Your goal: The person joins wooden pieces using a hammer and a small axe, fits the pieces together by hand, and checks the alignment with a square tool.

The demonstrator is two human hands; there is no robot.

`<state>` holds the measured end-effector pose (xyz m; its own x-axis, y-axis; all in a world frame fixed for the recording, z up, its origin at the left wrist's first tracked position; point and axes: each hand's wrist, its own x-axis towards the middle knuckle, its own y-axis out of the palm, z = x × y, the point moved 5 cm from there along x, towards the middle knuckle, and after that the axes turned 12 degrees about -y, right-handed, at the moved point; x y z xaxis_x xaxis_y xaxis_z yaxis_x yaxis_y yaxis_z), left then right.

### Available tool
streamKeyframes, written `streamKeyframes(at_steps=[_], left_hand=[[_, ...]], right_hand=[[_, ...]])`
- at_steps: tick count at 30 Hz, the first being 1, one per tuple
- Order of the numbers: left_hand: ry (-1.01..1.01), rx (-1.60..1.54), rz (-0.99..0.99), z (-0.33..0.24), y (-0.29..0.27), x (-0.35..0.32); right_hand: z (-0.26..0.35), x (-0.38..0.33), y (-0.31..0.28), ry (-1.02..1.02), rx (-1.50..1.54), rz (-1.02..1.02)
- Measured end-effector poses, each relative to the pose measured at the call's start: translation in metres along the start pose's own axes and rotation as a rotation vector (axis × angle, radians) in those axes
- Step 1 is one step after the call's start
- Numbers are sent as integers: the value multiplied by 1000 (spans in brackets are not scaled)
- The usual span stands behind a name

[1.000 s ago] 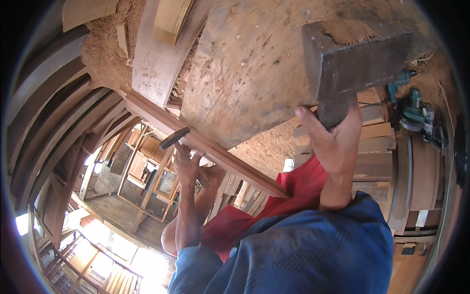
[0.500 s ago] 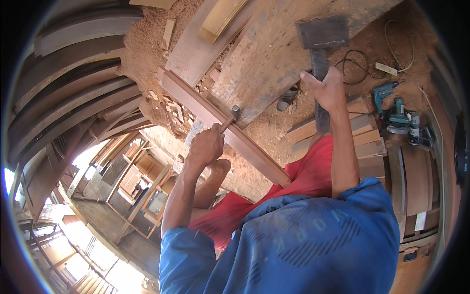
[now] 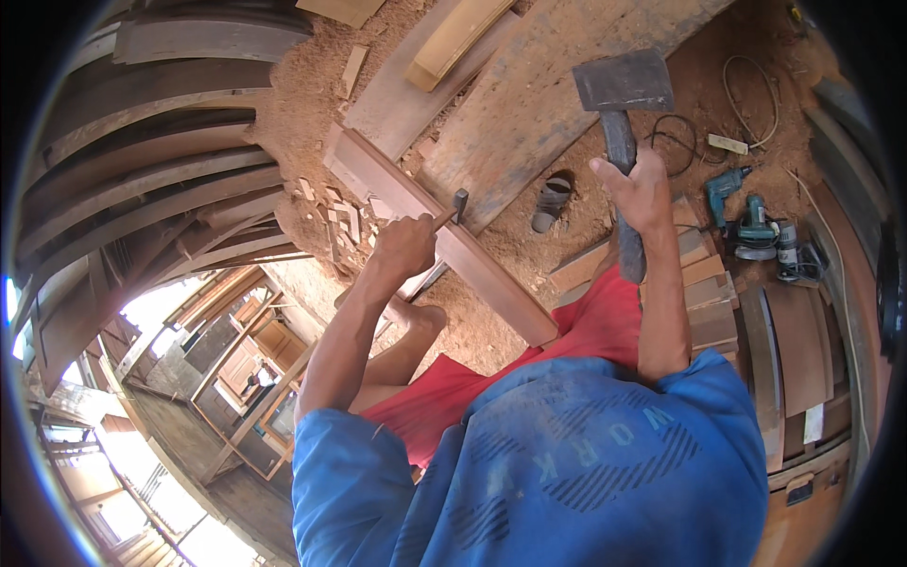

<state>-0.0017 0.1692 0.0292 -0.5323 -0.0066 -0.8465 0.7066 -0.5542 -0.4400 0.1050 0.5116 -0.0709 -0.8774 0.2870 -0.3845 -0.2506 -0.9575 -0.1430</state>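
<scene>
The beam (image 3: 487,283) slants over a sawdust-covered floor (image 3: 529,260), its near end by red shorts (image 3: 600,326). At the beam, the left hand (image 3: 404,249) has its grip closed round a small dark-headed tool (image 3: 460,200); right of it, the right hand's (image 3: 640,192) grip holds a mallet (image 3: 621,90). Beyond lies a broad plank (image 3: 548,104); left, curved timbers (image 3: 179,180); far right, power tools (image 3: 756,215). The beam's support is hard to make out.

1 L hand (image 3: 404,248) & 1 R hand (image 3: 644,196) are seen, w/ 1 big mallet (image 3: 624,83), 1 small hammer (image 3: 460,203) & 1 long grooved wood pc. (image 3: 484,272) Also counted: 1 sandal (image 3: 552,201), 1 power drill (image 3: 724,193), 2 wide boards (image 3: 557,99). Curved planks (image 3: 179,146) & wood scraps (image 3: 355,224) can't be counted, approx. lots.
</scene>
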Motion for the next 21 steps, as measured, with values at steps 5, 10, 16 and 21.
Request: streamKeyframes(at_steps=[5,10,16,21], left_hand=[[32,81,29,-20,-22,-2],[32,99,37,-24,-25,-1],[38,128,13,-22,-13,2],[8,109,65,-25,-18,1]], right_hand=[[28,-12,18,26,15,-21],[22,-33,97,68,-104,279],[13,-57,129,179,-236,606],[16,-29,69,120,-10,368]])
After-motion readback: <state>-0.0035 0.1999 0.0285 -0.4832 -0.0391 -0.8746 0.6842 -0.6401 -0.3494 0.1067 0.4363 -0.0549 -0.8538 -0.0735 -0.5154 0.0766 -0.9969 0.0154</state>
